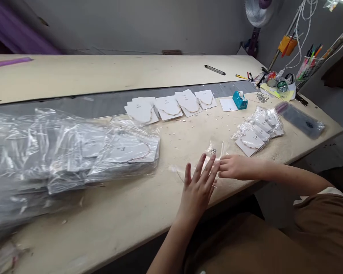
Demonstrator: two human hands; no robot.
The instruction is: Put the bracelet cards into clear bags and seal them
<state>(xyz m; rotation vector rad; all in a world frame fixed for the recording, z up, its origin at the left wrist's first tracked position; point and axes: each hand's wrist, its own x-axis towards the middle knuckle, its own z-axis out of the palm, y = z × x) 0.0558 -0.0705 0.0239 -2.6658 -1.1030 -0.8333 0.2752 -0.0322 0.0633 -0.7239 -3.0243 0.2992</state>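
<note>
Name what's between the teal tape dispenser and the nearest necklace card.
Head view: a white card lies between the teal tape dispenser and the necklace card.

Left hand spread beside clear plastic bag; right fingers touching it.

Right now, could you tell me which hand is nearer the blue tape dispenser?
Right hand: in front of the blue tape dispenser. Left hand: farther, in front and to its left.
</note>
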